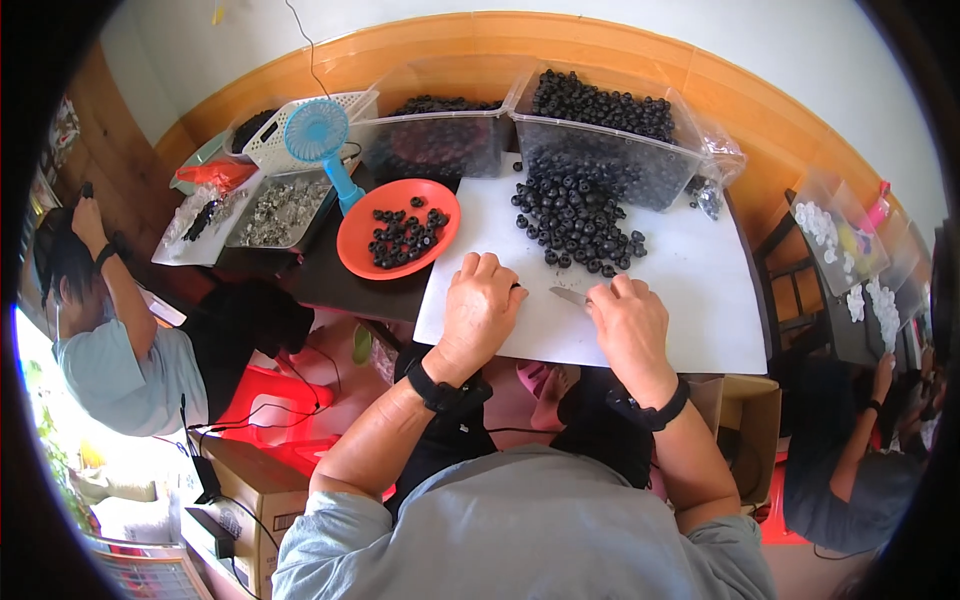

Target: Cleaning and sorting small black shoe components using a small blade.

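My left hand point(480, 312) is closed over the white sheet point(700, 290), pinching a small black round piece point(516, 286) at its fingertips. In my right hand point(632, 322) is a small knife point(569, 296), its short blade pointing left toward that piece. The blade and the piece are apart. Just beyond both hands lies a loose heap of black round pieces point(575, 215), some with a hole or dimple. To the left, a red-orange plate point(352, 238) holds several more black pieces point(400, 240). The handle of the knife is hidden in my fingers.
Two clear plastic bins point(610, 140) point(430, 140) full of black pieces stand at the back. A blue fan point(318, 135) and a metal tray point(285, 212) of small clear bits are at left. People sit at left point(130, 360) and right point(830, 490). A cardboard box point(755, 420) stands below.
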